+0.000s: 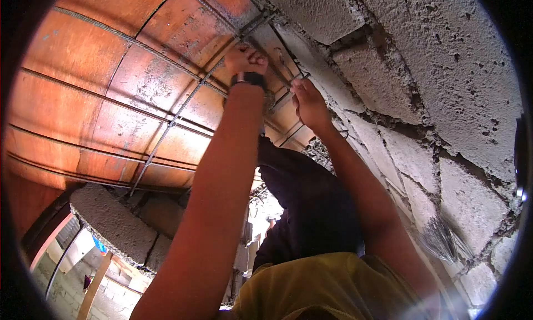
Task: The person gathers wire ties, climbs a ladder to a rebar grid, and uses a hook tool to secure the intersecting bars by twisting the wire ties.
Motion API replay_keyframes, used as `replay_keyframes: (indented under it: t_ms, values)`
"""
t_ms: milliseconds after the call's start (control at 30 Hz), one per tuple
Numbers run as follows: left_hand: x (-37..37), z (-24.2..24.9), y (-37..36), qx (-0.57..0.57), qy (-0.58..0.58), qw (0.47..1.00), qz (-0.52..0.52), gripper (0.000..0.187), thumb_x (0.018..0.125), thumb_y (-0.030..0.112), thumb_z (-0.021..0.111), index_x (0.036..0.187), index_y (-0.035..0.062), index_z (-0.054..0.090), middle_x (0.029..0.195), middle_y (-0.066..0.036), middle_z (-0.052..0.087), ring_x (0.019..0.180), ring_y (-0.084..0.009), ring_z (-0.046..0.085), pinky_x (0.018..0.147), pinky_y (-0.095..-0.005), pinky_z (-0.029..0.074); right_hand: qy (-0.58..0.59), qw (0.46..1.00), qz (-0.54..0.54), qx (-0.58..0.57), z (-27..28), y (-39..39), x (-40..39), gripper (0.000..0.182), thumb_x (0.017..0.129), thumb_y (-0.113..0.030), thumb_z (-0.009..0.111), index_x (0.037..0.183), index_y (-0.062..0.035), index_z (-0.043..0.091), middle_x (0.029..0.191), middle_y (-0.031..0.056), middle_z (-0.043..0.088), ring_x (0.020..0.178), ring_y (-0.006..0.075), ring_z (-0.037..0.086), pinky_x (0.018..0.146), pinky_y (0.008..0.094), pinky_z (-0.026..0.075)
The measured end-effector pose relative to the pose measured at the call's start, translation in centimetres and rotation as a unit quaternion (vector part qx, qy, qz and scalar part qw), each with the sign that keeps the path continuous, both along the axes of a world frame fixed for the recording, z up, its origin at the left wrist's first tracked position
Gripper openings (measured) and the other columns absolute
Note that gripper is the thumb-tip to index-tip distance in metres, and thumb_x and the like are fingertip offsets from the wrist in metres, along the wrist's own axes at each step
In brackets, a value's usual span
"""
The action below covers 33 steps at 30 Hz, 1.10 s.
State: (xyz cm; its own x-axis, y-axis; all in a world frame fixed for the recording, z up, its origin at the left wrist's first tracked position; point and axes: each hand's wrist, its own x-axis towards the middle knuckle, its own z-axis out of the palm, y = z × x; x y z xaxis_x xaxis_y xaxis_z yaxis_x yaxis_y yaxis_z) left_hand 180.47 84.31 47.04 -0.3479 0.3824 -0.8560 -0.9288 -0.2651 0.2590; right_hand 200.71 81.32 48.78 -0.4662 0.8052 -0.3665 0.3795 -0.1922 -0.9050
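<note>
My left hand (246, 60), with a dark watch (248, 80) on its wrist, is closed with curled fingers by the steel rebar grid (201, 81). What its fingers hold, if anything, is hidden. To the right of it, my right hand (312, 106) is closed in a pinch near the end of a rebar, close to the block wall (383, 78). Whatever lies between those fingertips is too small to make out. Beneath the bars spreads an orange-brown plywood panel (72, 59), stained grey in patches.
A bundle of thin wires (442, 239) lies on the blocks at the right. My dark-trousered leg (311, 198) extends between my arms. At lower left, a rough concrete block edge (108, 217) borders a drop, with a wooden post (95, 286) below.
</note>
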Motion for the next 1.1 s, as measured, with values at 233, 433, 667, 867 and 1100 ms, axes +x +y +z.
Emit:
replay_keyframes:
  t_ms: [233, 433, 667, 867, 1100]
  values:
    - [-5.2, 2.5, -1.3, -0.047, 0.074, 0.969, -0.232, 0.019, 0.092, 0.022, 0.042, 0.081, 0.0105, 0.053, 0.061, -0.003, 0.056, 0.046, -0.0163, 0.044, 0.04, -0.0306, 0.033, -0.18, 0.94, 0.111, 0.267, -1.0, 3.9, -3.9, 0.046, 0.1, -0.047, 0.04, 0.115, -0.0084, 0.059, 0.093, 0.0203, 0.068, 0.088, 0.0415, 0.065, 0.076, 0.0486, 0.051]
    - [-6.0, 2.5, -2.4, -0.074, 0.191, 0.894, -0.398, 0.026, 0.09, 0.027, 0.048, 0.073, 0.0089, 0.056, 0.058, -0.003, 0.056, 0.045, -0.0127, 0.045, 0.04, -0.0272, 0.033, -0.188, 0.919, 0.076, 0.338, -1.6, 3.5, -4.6, 0.05, 0.098, -0.051, 0.042, 0.107, -0.0085, 0.066, 0.095, 0.0195, 0.069, 0.089, 0.0397, 0.066, 0.078, 0.0471, 0.052]
    - [-7.5, 1.3, -2.3, -0.127, 0.329, 0.793, -0.496, 0.025, 0.088, 0.03, 0.052, 0.074, 0.0104, 0.057, 0.055, 0.001, 0.046, 0.046, -0.0106, 0.037, 0.041, -0.028, 0.027, -0.158, 0.889, 0.081, 0.422, -3.0, 4.6, -3.7, 0.041, 0.096, -0.046, 0.049, 0.103, -0.0095, 0.067, 0.096, 0.0143, 0.067, 0.086, 0.0341, 0.066, 0.073, 0.0433, 0.053]
    - [-8.5, 1.9, -2.7, -0.147, 0.444, 0.667, -0.58, 0.025, 0.087, 0.029, 0.052, 0.07, 0.0117, 0.054, 0.055, 0.002, 0.046, 0.047, -0.0105, 0.038, 0.041, -0.0285, 0.027, -0.174, 0.902, 0.077, 0.388, -1.8, 4.4, -3.7, 0.046, 0.096, -0.049, 0.047, 0.101, -0.0075, 0.066, 0.095, 0.0152, 0.065, 0.091, 0.0376, 0.062, 0.078, 0.0464, 0.05]
    - [-9.7, 2.9, -1.5, -0.043, 0.168, 0.892, -0.418, 0.019, 0.088, 0.021, 0.052, 0.073, 0.0103, 0.058, 0.053, 0.001, 0.048, 0.043, -0.0113, 0.035, 0.039, -0.0273, 0.029, -0.315, 0.891, 0.198, 0.261, 2.1, 4.0, -5.7, 0.042, 0.101, -0.039, 0.038, 0.11, -0.0054, 0.061, 0.1, 0.0206, 0.065, 0.095, 0.0408, 0.063, 0.081, 0.0489, 0.05]
